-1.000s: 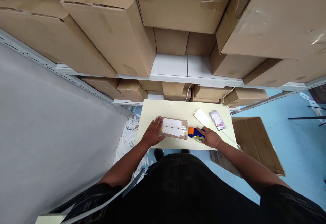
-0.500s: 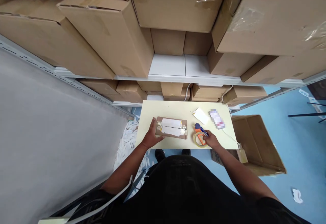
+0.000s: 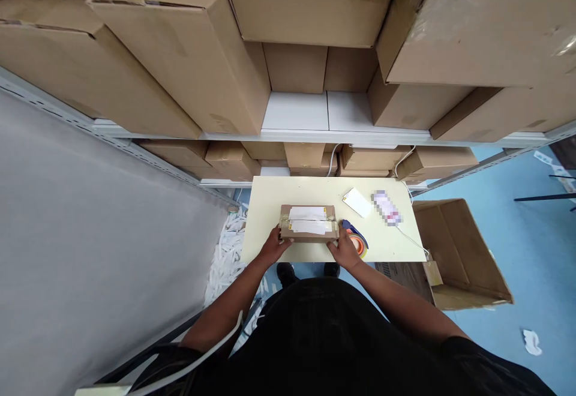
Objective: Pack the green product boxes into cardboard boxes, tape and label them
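A small brown cardboard box (image 3: 309, 237), taped and with white labels on its top, is over the cream table (image 3: 265, 195). My left hand (image 3: 272, 247) grips its left end, thumb on the near side. At the right end my right hand (image 3: 344, 249) holds it in the same way. Just right of that hand lies a tape dispenser (image 3: 359, 237) with a blue handle and an orange frame, partly covered by the hand. Farther back are a white card (image 3: 357, 202) and a blurred-out phone (image 3: 386, 207) with a cable.
Shelves with large cardboard boxes (image 3: 315, 6) rise behind the table. An open carton (image 3: 463, 252) stands on the floor at the right. A grey wall (image 3: 112, 234) runs along the left, with white paper scraps (image 3: 222, 252) at its foot.
My right hand has let go of the tape dispenser and moved left to the box's right end. The box has shifted slightly right, and my left hand has come down to its near left corner.
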A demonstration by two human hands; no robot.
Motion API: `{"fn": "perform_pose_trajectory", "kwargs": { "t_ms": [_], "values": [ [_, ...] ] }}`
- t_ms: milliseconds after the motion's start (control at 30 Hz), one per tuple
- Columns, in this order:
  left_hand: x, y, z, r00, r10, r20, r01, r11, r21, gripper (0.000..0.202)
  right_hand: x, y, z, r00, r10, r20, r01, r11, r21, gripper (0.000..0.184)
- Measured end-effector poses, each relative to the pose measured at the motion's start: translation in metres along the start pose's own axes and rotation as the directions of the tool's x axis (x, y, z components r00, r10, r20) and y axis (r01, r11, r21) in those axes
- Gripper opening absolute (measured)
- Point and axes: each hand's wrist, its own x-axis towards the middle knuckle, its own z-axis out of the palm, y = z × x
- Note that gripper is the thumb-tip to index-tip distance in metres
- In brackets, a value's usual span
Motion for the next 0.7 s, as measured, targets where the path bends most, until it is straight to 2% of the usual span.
{"fn": "perform_pose_trajectory", "kwargs": {
  "t_ms": [67,133,233,300,333,400,467,500,533,600,700],
  "values": [
    [-0.004,0.011,-0.003,0.997,0.01,-0.077,0.0,0.992,0.124,0.065,0.017,-0.016,-0.006,0.993,0.112,-0.035,-0.111,0.994,0.025,0.049],
    [-0.002,0.023,-0.005,0.99,0.0,-0.138,0.032,0.972,0.234,0.063,0.042,-0.028,-0.015,0.979,0.206,-0.01,-0.205,0.978,0.023,0.048],
    [0.012,0.037,-0.008,0.981,-0.092,-0.169,0.148,0.923,0.356,0.062,0.079,-0.036,-0.024,0.931,0.335,0.146,-0.346,0.936,0.059,0.053],
    [0.024,0.042,-0.01,0.972,-0.179,-0.15,0.226,0.883,0.411,0.06,0.089,-0.031,-0.026,0.908,0.344,0.24,-0.377,0.919,0.111,0.05],
    [0.028,0.043,-0.01,0.968,-0.207,-0.14,0.248,0.869,0.428,0.06,0.088,-0.024,-0.027,0.914,0.331,0.234,-0.367,0.921,0.13,0.047],
    [0.031,0.044,-0.012,0.968,-0.193,-0.163,0.246,0.866,0.436,0.059,0.073,-0.003,-0.031,0.947,0.306,0.102,-0.315,0.944,0.099,0.04],
    [0.025,0.045,-0.015,0.97,-0.081,-0.231,0.176,0.887,0.426,0.056,0.046,0.025,-0.035,0.952,0.294,-0.087,-0.3,0.952,-0.064,0.039],
    [0.02,0.047,-0.016,0.965,-0.016,-0.261,0.128,0.899,0.419,0.052,0.031,0.04,-0.038,0.948,0.293,-0.128,-0.312,0.934,-0.175,0.041],
    [0.013,0.05,-0.017,0.961,0.043,-0.274,0.076,0.909,0.409,0.045,0.017,0.054,-0.039,0.939,0.319,-0.126,-0.342,0.901,-0.266,0.045],
    [-0.002,0.06,-0.015,0.965,0.118,-0.232,-0.023,0.927,0.375,0.031,-0.002,0.076,-0.039,0.92,0.391,-0.026,-0.374,0.857,-0.354,0.048],
    [-0.02,0.082,0.001,0.987,0.146,-0.065,-0.118,0.94,0.32,0.025,-0.007,0.091,-0.032,0.89,0.437,0.126,-0.375,0.862,-0.342,0.036]
  ]
}}
